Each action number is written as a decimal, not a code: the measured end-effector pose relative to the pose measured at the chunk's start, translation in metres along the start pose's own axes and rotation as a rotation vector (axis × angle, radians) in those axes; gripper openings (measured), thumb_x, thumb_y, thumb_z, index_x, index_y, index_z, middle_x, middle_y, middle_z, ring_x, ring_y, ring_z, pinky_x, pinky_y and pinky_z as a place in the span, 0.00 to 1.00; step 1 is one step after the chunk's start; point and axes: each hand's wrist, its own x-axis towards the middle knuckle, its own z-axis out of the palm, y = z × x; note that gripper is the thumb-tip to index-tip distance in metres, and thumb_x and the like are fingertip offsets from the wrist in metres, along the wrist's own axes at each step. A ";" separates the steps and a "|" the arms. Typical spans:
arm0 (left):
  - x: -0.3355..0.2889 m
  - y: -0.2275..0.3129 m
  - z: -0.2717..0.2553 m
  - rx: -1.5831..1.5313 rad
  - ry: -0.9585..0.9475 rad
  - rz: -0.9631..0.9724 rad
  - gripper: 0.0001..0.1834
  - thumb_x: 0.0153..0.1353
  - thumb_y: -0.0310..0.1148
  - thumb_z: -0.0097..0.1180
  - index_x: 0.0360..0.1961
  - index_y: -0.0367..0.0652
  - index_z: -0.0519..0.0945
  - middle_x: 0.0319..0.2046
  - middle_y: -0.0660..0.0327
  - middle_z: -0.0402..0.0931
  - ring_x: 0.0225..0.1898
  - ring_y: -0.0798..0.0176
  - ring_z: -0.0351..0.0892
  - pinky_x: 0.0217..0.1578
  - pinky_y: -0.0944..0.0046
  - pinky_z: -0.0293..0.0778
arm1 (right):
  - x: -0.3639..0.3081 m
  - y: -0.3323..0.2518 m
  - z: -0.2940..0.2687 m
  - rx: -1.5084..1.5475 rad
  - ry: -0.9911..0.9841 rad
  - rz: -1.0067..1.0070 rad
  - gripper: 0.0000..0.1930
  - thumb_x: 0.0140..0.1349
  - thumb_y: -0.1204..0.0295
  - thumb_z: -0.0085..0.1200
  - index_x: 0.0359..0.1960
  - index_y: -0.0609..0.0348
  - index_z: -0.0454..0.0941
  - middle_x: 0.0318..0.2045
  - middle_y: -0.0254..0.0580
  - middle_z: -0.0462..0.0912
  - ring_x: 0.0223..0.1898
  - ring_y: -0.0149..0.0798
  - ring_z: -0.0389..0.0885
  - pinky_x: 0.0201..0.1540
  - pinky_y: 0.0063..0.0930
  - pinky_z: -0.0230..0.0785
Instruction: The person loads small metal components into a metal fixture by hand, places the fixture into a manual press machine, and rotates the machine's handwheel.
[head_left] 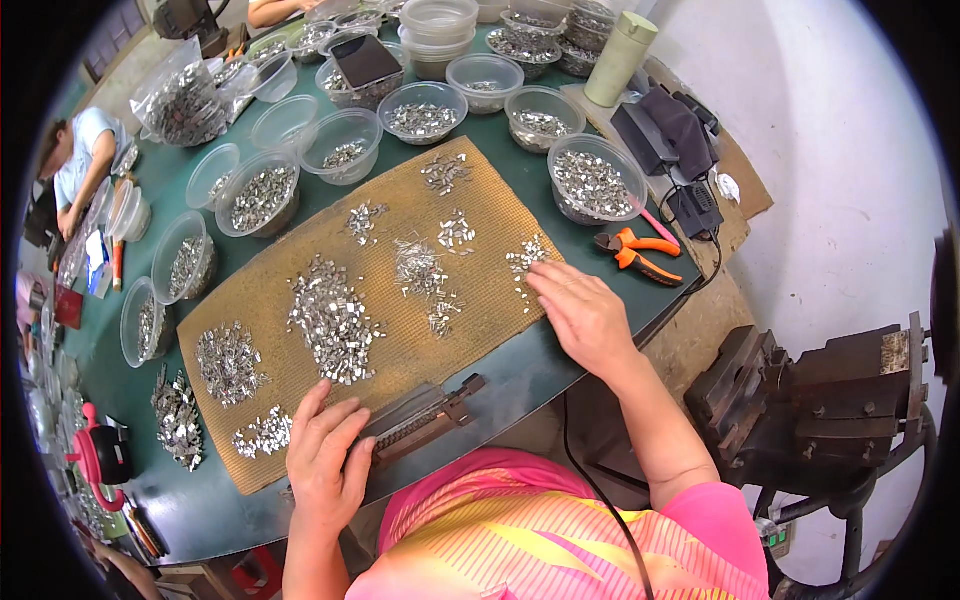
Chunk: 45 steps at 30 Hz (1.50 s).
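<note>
A tan textured mat [290, 262] lies on the green table with several heaps of small silvery metal pieces on it. My right hand [585, 315] rests at the mat's right end, fingers stretched out, tips beside a small cluster of metal pieces [524, 258]. Its fingertip undersides are hidden. At the near edge, my left hand [328, 450] has its fingers apart, the tips just below the largest heap [335, 320]. Left of it lies a smaller shiny heap [264, 433]. Between my hands, a dark metal fixture [420, 420] sits along the mat's near edge.
Clear plastic bowls of metal pieces [422, 115] ring the mat's far and left sides. Orange-handled cutters [640, 255] lie right of it. A pale green thermos [620, 60] stands at back right. Dark machinery [820, 400] is at the right; another person [85, 165] sits far left.
</note>
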 end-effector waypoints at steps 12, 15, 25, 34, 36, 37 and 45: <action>0.102 0.011 0.024 0.080 -0.132 0.327 0.16 0.56 0.24 0.69 0.47 0.40 0.85 0.47 0.56 0.83 0.56 0.45 0.80 0.55 0.49 0.78 | -0.008 0.009 -0.009 0.057 0.010 0.065 0.09 0.63 0.76 0.62 0.44 0.57 0.85 0.44 0.39 0.86 0.47 0.45 0.84 0.48 0.38 0.77; 0.124 0.014 0.048 0.031 -0.166 0.381 0.14 0.58 0.25 0.68 0.46 0.42 0.85 0.46 0.58 0.83 0.54 0.49 0.80 0.53 0.51 0.78 | 0.001 0.016 -0.002 0.058 0.067 0.100 0.06 0.62 0.74 0.63 0.40 0.56 0.85 0.40 0.38 0.85 0.42 0.45 0.83 0.44 0.39 0.76; 0.165 0.018 0.122 -0.047 -0.258 0.453 0.07 0.60 0.29 0.64 0.40 0.42 0.84 0.35 0.58 0.79 0.45 0.52 0.78 0.48 0.53 0.77 | 0.020 0.015 0.005 -0.064 0.037 0.133 0.05 0.59 0.72 0.65 0.35 0.56 0.83 0.32 0.38 0.79 0.36 0.45 0.81 0.40 0.40 0.75; 0.173 0.024 0.143 0.017 -0.267 0.398 0.04 0.60 0.28 0.62 0.34 0.40 0.80 0.35 0.57 0.76 0.44 0.49 0.75 0.48 0.52 0.76 | 0.020 0.015 0.010 -0.115 0.039 0.154 0.06 0.58 0.75 0.64 0.35 0.58 0.81 0.32 0.41 0.78 0.37 0.47 0.81 0.40 0.40 0.74; 0.170 0.022 0.139 0.042 -0.237 0.424 0.06 0.61 0.28 0.64 0.39 0.41 0.82 0.35 0.56 0.76 0.43 0.49 0.77 0.46 0.52 0.76 | 0.018 0.014 0.007 -0.091 0.051 0.136 0.06 0.58 0.76 0.63 0.35 0.58 0.80 0.32 0.41 0.78 0.37 0.47 0.81 0.40 0.40 0.74; 0.168 0.022 0.133 0.042 -0.238 0.420 0.06 0.61 0.28 0.64 0.39 0.41 0.82 0.35 0.56 0.76 0.43 0.49 0.77 0.46 0.52 0.76 | 0.016 0.014 0.005 -0.069 0.064 0.118 0.06 0.58 0.77 0.63 0.35 0.59 0.80 0.32 0.41 0.79 0.37 0.47 0.81 0.40 0.40 0.74; 0.102 0.012 0.046 -0.019 -0.227 0.127 0.07 0.60 0.24 0.64 0.39 0.41 0.80 0.36 0.55 0.76 0.43 0.46 0.76 0.45 0.51 0.74 | 0.002 -0.019 -0.004 0.154 0.024 -0.070 0.10 0.58 0.78 0.65 0.39 0.58 0.77 0.40 0.42 0.82 0.44 0.49 0.82 0.49 0.42 0.73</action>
